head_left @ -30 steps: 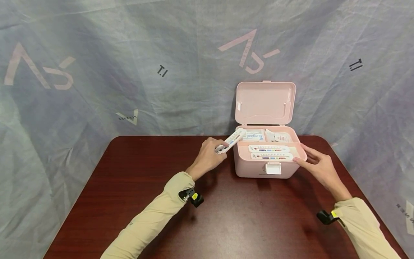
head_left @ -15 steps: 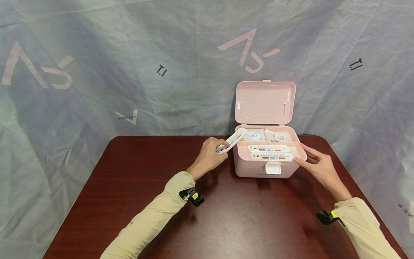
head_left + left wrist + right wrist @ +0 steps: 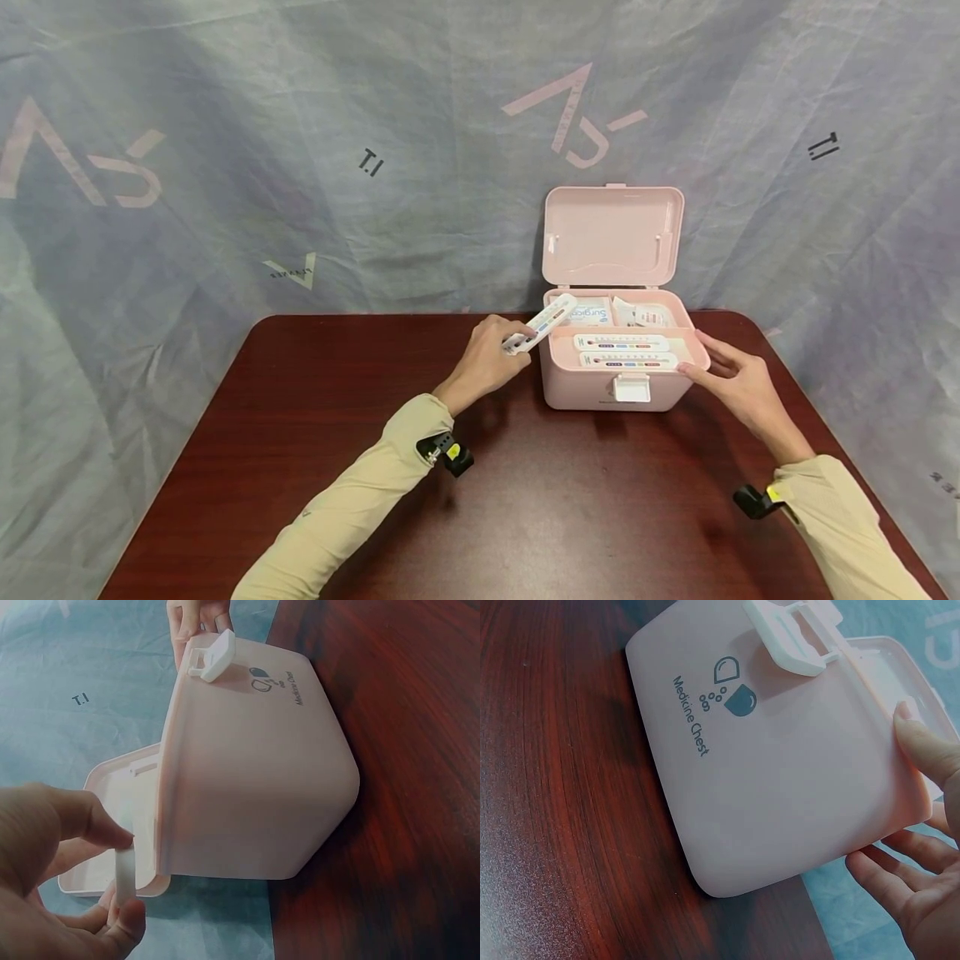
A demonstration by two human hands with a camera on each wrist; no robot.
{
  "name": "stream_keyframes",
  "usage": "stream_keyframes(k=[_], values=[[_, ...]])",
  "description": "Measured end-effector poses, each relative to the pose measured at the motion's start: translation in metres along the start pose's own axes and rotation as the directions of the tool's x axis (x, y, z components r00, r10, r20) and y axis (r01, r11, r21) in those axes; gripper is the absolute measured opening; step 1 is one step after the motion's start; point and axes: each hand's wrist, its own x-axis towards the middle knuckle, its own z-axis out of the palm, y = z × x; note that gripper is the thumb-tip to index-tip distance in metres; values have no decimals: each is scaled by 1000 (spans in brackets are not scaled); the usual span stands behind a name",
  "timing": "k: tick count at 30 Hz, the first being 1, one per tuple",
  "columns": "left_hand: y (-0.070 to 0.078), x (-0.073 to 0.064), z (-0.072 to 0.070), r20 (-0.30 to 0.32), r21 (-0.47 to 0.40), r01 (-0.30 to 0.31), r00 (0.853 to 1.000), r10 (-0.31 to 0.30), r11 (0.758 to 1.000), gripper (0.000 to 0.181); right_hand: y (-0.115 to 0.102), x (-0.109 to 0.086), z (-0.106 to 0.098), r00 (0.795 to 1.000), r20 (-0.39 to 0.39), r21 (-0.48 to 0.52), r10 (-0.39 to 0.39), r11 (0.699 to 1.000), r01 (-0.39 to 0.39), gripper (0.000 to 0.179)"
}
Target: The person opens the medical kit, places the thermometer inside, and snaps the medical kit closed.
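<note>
My left hand (image 3: pixel 489 357) pinches a flat white thermometer (image 3: pixel 551 321) with coloured bands, between thumb and fingers. The thermometer slants up over the left rim of the pink medicine chest (image 3: pixel 585 392), which stands with its lid (image 3: pixel 613 237) raised. In the left wrist view the thermometer (image 3: pixel 125 876) shows only its narrow edge. Two similar thermometers, a rear one (image 3: pixel 621 343) and a front one (image 3: pixel 628 361), lie side by side in the front compartment. My right hand (image 3: pixel 738 392) holds the chest's right front corner, thumb at the rim and fingers along the side.
Behind the divider, a blue-and-white packet marked "Surgical" (image 3: pixel 588 312) lies at left and clear-wrapped items (image 3: pixel 643 317) at right. A white latch (image 3: pixel 632 387) hangs at the front. The dark red table (image 3: pixel 360 383) ends at a grey printed cloth (image 3: pixel 420 233).
The thermometer in my left hand has shifted slightly right, its far end further over the chest. My right hand stays on the corner. The head view has moved a little.
</note>
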Motion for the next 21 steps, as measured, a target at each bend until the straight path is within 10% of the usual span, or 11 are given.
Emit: stream_keyframes(k=[21], values=[[-8, 12, 10, 41, -30, -139, 989, 140, 990, 33, -1, 0, 0, 1000, 2, 37, 10, 999, -10, 70]])
